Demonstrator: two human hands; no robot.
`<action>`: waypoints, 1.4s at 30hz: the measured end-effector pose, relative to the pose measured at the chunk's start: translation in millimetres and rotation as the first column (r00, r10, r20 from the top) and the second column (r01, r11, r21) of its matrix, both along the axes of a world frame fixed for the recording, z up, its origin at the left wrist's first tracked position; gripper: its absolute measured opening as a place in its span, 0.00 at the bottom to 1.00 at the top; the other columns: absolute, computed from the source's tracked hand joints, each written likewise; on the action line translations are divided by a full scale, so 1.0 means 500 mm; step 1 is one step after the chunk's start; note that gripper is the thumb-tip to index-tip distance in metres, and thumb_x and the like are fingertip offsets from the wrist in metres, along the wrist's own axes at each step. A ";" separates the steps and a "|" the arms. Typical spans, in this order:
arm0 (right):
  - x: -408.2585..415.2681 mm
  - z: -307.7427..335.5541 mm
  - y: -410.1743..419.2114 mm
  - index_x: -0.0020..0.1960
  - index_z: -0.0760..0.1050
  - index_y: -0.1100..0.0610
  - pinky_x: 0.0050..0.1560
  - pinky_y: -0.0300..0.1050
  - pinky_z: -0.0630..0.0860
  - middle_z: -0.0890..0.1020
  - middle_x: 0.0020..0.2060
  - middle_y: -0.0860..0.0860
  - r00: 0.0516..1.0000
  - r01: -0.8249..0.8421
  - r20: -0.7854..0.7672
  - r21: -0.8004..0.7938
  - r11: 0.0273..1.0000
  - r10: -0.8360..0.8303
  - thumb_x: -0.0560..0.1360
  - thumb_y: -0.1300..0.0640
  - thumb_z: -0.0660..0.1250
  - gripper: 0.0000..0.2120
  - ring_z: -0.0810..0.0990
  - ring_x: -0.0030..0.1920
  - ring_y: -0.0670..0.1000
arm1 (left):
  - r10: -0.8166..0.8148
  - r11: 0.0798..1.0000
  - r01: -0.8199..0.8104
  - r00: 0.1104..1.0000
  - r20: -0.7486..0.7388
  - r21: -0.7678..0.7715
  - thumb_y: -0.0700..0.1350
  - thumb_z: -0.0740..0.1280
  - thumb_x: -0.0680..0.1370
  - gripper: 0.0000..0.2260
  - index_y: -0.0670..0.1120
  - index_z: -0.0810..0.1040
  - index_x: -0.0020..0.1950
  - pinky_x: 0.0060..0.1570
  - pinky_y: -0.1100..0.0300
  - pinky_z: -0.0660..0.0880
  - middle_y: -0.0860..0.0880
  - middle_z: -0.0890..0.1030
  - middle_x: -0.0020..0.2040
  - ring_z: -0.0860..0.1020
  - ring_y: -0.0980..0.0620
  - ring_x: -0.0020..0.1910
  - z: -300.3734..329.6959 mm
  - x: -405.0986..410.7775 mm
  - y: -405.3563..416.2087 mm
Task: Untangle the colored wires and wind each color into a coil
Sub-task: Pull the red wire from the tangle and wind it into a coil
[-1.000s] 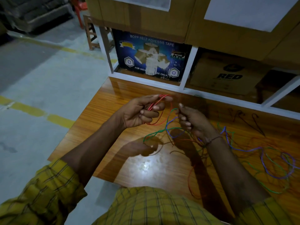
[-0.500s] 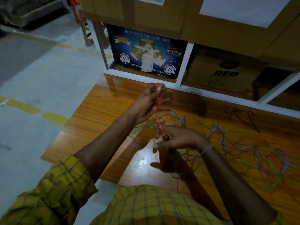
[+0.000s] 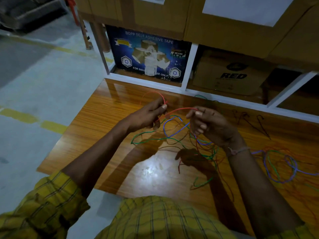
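Note:
My left hand [image 3: 146, 114] pinches a loop of the red wire [image 3: 179, 110] above the wooden table [image 3: 107, 128]. From there the red wire arcs over to my right hand [image 3: 210, 125], which grips it between thumb and fingers. A blue wire [image 3: 165, 126] loops just under and between the two hands. Green wire [image 3: 148, 140] trails left and across the table below them. More blue and green wire [image 3: 276, 166] lies in loose loops at the right, tangled with dim red strands.
A white shelf frame [image 3: 188, 81] runs along the table's far edge, holding a blue tape box [image 3: 148, 54] and a brown carton [image 3: 233, 73]. Dark hooked wire pieces [image 3: 255, 121] lie on the table at the back right. Concrete floor with yellow lines lies to the left.
My right hand rose from low near the table to level with the left hand, now pulling a stretch of red wire sideways. My left hand dropped slightly, still holding the red loop.

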State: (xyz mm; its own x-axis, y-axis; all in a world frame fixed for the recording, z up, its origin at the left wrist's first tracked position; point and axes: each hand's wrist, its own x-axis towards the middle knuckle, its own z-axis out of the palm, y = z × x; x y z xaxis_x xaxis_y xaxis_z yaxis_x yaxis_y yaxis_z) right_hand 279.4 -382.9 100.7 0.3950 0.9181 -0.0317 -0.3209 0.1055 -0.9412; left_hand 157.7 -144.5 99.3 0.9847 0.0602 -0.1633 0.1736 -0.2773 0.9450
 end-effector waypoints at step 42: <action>0.051 0.059 -0.129 0.53 0.81 0.64 0.26 0.41 0.60 0.67 0.24 0.49 0.996 -0.055 0.077 0.113 0.992 0.046 0.80 0.50 0.68 0.16 0.65 0.22 0.47 | -0.052 0.998 0.053 0.998 0.044 -0.026 0.51 0.54 0.89 0.14 0.44 0.67 0.70 0.29 0.58 0.75 0.37 0.77 0.62 0.81 0.43 0.36 0.024 0.060 -0.147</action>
State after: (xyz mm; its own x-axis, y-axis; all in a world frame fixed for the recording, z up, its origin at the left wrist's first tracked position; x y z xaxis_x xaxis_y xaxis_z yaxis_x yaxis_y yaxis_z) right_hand 305.0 -447.6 130.2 0.3455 0.9328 0.1028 -0.2580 0.1998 -0.9453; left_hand 187.8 -217.9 111.1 0.9926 0.0048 -0.1214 0.1185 -0.2594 0.9585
